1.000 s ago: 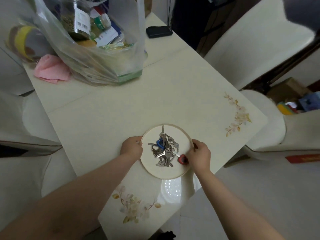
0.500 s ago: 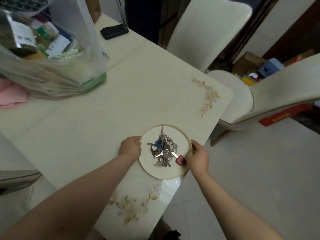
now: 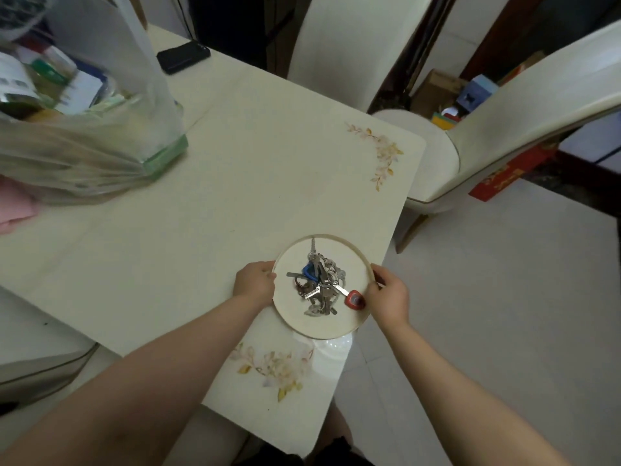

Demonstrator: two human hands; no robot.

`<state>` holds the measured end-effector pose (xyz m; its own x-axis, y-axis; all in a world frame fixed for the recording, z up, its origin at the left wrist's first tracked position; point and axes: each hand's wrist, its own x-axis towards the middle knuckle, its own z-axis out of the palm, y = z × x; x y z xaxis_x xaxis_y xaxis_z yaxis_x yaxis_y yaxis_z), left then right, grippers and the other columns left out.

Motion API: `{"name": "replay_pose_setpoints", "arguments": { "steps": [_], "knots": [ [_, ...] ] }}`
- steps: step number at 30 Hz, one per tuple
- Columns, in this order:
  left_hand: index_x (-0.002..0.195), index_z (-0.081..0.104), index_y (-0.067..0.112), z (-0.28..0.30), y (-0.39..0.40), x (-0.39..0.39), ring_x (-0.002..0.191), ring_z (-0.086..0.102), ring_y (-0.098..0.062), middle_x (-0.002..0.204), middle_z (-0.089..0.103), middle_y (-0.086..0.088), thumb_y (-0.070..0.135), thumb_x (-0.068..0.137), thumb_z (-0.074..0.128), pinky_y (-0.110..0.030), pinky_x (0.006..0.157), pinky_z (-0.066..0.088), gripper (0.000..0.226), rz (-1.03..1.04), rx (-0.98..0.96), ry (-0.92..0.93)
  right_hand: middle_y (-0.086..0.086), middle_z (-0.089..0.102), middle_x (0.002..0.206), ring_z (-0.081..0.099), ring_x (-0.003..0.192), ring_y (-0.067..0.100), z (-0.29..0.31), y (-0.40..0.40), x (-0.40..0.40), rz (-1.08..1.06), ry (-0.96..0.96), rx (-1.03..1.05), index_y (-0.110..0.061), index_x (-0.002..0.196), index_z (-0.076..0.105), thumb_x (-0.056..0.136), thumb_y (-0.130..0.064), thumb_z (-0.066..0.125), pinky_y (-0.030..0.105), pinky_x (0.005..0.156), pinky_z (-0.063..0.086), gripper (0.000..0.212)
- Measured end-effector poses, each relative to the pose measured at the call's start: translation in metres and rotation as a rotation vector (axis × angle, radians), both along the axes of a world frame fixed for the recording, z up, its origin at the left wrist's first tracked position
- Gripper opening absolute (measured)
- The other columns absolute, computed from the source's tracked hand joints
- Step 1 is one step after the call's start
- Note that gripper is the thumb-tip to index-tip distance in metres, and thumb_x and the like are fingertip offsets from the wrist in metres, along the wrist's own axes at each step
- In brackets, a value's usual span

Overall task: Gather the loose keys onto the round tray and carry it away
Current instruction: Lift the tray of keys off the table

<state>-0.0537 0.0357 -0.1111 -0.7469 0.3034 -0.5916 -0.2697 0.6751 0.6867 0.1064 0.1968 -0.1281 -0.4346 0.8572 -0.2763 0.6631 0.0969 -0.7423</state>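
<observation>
Keys [image 3: 319,284] lie heaped on the round tray [image 3: 336,326], gripped between left hand [image 3: 254,280] and right hand [image 3: 389,295] at opposite rims.

The cream surface [image 3: 235,183] carries a filled plastic bag [image 3: 84,136], a black case [image 3: 183,57] and a pink cloth [image 3: 15,210].

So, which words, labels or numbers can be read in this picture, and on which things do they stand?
None can be read.
Red box on the floor: gold print, too blurred.
Packages inside the plastic bag: labels, too blurred.
Round tray and keys: no text visible.
</observation>
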Motion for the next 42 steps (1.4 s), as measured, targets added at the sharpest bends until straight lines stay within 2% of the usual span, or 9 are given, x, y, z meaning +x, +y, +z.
{"name": "replay_pose_setpoints", "arguments": {
  "steps": [5,14,18,22,25,29,33,37,42],
  "knots": [
    [0.114,0.069,0.012,0.000,-0.020,0.005,0.103,0.067,-0.033,0.119,0.068,-0.014,0.002,0.089,0.049,-0.047,0.091,0.056,0.033,-0.047,-0.026,-0.005,0.005,0.072,0.097,0.064,0.092,0.019,0.001,-0.021,0.013,-0.021,0.001,-0.003,-0.016,0.100,0.070,0.076,0.001,0.051,0.025,0.078,0.047,0.036],
    [0.115,0.069,0.015,0.003,-0.074,0.028,0.105,0.066,-0.035,0.124,0.067,-0.010,0.007,0.088,0.051,-0.045,0.092,0.055,0.034,-0.083,-0.060,0.010,0.001,0.068,0.091,0.061,0.086,0.015,0.006,-0.073,0.038,0.011,0.023,-0.046,-0.013,0.099,0.070,0.076,0.005,0.048,0.023,0.075,0.043,0.036],
    [0.114,0.070,0.013,0.004,-0.102,0.048,0.099,0.068,-0.034,0.113,0.070,-0.011,0.007,0.088,0.050,-0.044,0.089,0.057,0.033,-0.031,-0.047,0.014,0.002,0.071,0.095,0.063,0.090,0.016,0.005,-0.094,0.050,0.049,0.024,-0.066,-0.018,0.098,0.070,0.076,0.002,0.048,0.026,0.076,0.047,0.037],
    [0.117,0.067,0.012,0.000,-0.126,0.070,0.101,0.066,-0.032,0.108,0.071,-0.013,0.007,0.090,0.049,-0.038,0.097,0.052,0.032,0.009,-0.020,0.064,0.004,0.072,0.096,0.064,0.093,0.021,0.006,-0.106,0.060,0.115,0.011,-0.064,-0.022,0.097,0.069,0.073,0.001,0.047,0.033,0.079,0.051,0.040],
    [0.115,0.068,0.010,-0.011,-0.141,0.084,0.104,0.066,-0.031,0.114,0.070,-0.014,0.004,0.086,0.055,-0.046,0.099,0.051,0.032,0.111,0.032,0.027,0.008,0.071,0.102,0.063,0.097,0.025,0.009,-0.110,0.067,0.207,-0.011,-0.070,-0.019,0.107,0.066,0.073,0.004,0.046,0.034,0.082,0.050,0.045],
    [0.118,0.065,0.005,-0.015,-0.152,0.109,0.107,0.065,-0.030,0.116,0.069,-0.016,-0.004,0.085,0.052,-0.046,0.101,0.050,0.037,0.289,0.139,-0.006,0.006,0.058,0.134,0.054,0.122,0.024,0.009,-0.115,0.079,0.311,-0.073,-0.112,-0.016,0.134,0.049,0.082,-0.006,0.049,0.035,0.105,0.043,0.053],
    [0.123,0.060,0.000,-0.012,-0.160,0.129,0.113,0.063,-0.031,0.122,0.065,-0.019,-0.010,0.087,0.048,-0.047,0.104,0.048,0.039,0.346,0.242,-0.024,0.008,0.062,0.128,0.057,0.119,0.025,0.020,-0.119,0.089,0.421,-0.083,-0.117,-0.016,0.128,0.053,0.084,-0.003,0.047,0.029,0.097,0.043,0.046],
    [0.124,0.060,0.006,-0.010,-0.172,0.142,0.118,0.060,-0.025,0.126,0.065,-0.013,-0.012,0.084,0.048,-0.046,0.105,0.047,0.045,0.279,0.216,0.013,0.011,0.060,0.129,0.054,0.121,0.026,0.031,-0.125,0.097,0.540,-0.104,-0.159,-0.012,0.129,0.050,0.085,0.000,0.047,0.033,0.101,0.042,0.047],
    [0.127,0.058,0.008,0.003,-0.180,0.150,0.128,0.053,-0.022,0.133,0.060,-0.009,-0.010,0.085,0.045,-0.040,0.110,0.042,0.048,0.117,0.161,0.010,0.013,0.056,0.134,0.052,0.124,0.029,0.039,-0.136,0.102,0.580,-0.188,-0.121,-0.008,0.131,0.047,0.087,-0.008,0.050,0.028,0.098,0.039,0.044]
  ]
}}
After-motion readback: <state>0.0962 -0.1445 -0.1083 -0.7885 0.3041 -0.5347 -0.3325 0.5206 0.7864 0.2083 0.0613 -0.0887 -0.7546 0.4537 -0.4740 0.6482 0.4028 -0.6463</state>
